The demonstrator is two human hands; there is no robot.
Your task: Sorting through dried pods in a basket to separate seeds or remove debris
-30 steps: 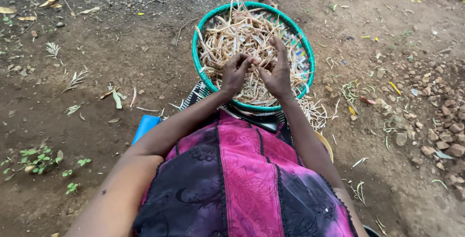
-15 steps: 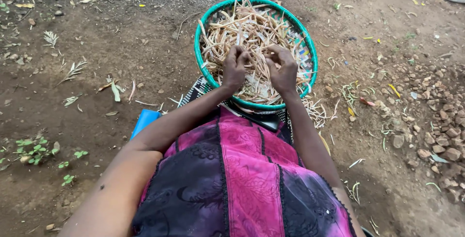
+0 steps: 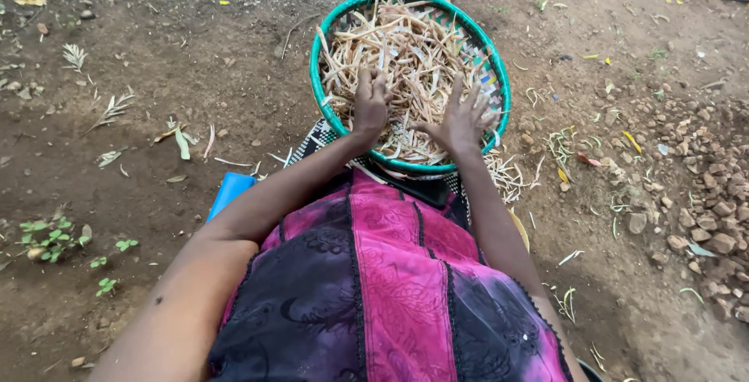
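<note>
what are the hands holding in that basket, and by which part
Nothing is clearly held. The left hand is curled down into the dry pods, any grip hidden. The right hand lies spread open on them, inside the green-rimmed basket.

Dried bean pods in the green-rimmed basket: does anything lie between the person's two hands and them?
Nothing visible does. The left hand and right hand both rest directly on the dried bean pods heaped inside the green-rimmed basket.

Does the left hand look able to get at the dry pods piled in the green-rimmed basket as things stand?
Probably yes: the left hand already rests on the dry pods inside the open green-rimmed basket, with nothing covering the pile.
</note>
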